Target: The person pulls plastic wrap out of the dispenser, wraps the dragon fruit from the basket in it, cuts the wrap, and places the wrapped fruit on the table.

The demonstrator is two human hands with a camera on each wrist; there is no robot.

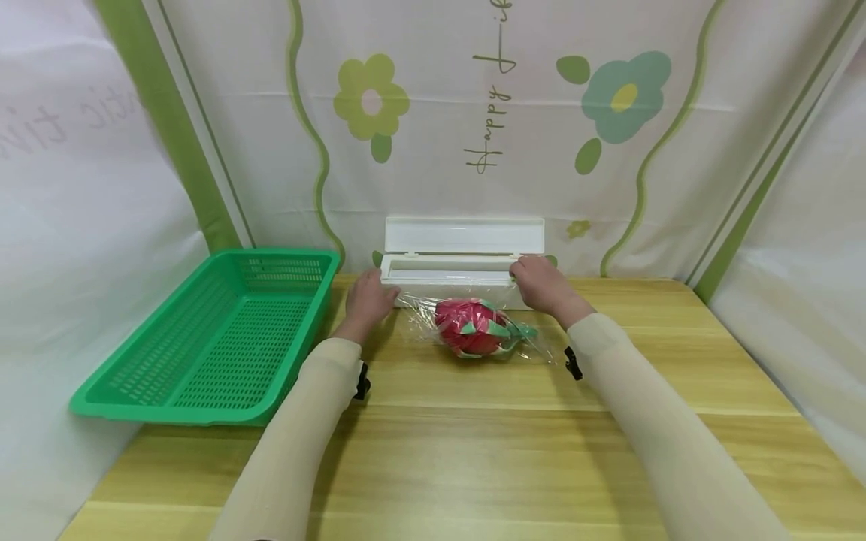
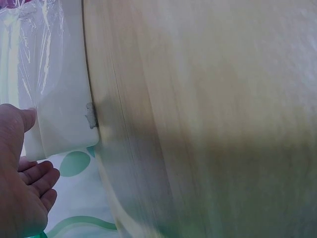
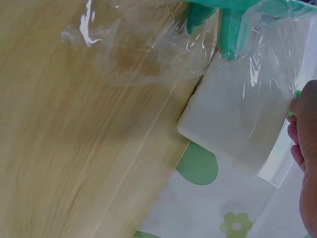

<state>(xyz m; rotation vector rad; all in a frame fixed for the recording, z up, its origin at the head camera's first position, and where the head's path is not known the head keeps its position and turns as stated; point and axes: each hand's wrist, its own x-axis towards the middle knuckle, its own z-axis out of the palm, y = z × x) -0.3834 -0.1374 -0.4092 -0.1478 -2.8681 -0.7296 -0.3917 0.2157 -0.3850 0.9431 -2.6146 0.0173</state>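
A white cling film dispenser [image 1: 453, 291] stands at the back of the table, lid [image 1: 464, 235] raised. My left hand [image 1: 370, 300] grips its left end; in the left wrist view the thumb [image 2: 28, 119] lies on the front edge beside the film, the fingers curled at the end. At the right end, my right hand [image 1: 543, 287] pinches a small green slide cutter [image 3: 294, 103] on the dispenser's edge. Clear cling film [image 1: 421, 312] stretches from the dispenser over a red dragon fruit [image 1: 467, 330] with green-tipped scales, lying just in front.
A green plastic basket [image 1: 271, 409] with slotted walls stands on the left of the wooden table [image 1: 487, 458]. A printed cloth curtain [image 1: 446, 188] hangs close behind the dispenser, and cloth also hangs at both sides.
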